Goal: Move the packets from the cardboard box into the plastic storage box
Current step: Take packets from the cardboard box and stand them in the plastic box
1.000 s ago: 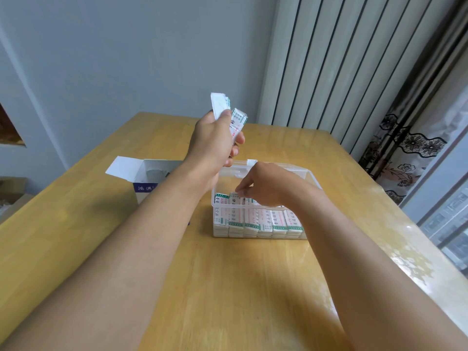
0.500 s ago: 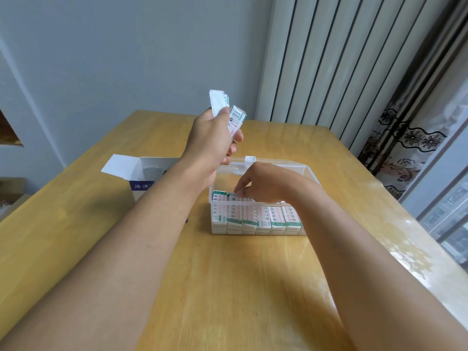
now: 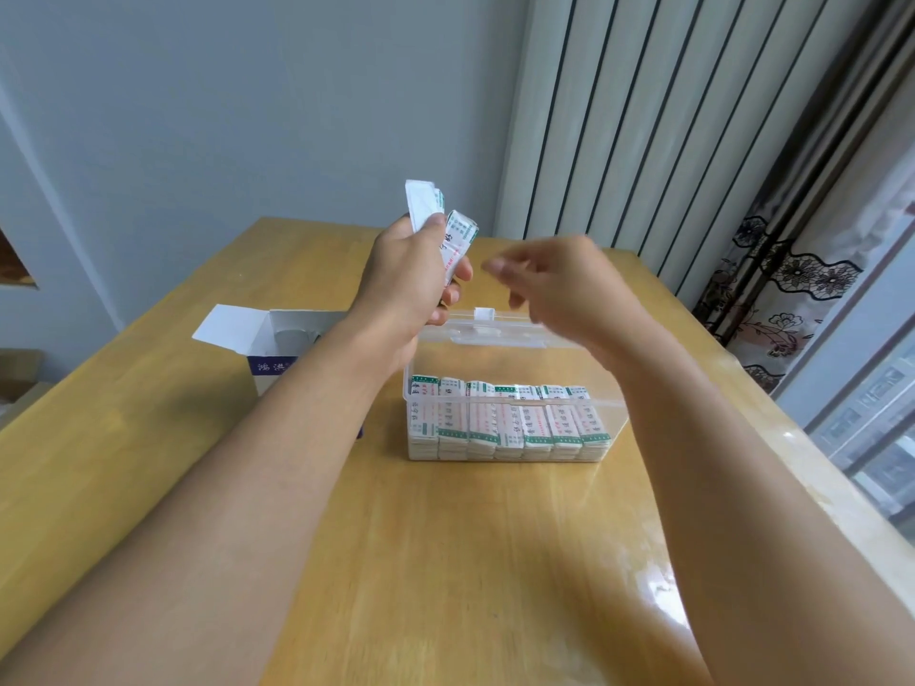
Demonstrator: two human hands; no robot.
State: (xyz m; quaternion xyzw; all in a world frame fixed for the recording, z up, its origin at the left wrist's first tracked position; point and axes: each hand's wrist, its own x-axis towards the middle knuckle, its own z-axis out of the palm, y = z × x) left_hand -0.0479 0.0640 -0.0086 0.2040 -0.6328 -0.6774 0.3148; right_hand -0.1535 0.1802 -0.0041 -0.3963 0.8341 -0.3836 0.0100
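Packets [image 3: 448, 235] sit fanned in the left hand [image 3: 411, 279] above the plastic box's [image 3: 510, 403] far-left corner, while the blurred right hand [image 3: 554, 284], seemingly empty with loose fingers, reaches to pinch one for the near row.

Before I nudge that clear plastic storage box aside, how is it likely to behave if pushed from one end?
Probably slides rather than tips: the plastic storage box sits low and wide on the smooth, glossy table. It may feel fairly weighty for its size, since packets fill its front row tightly. The open lid could flop.
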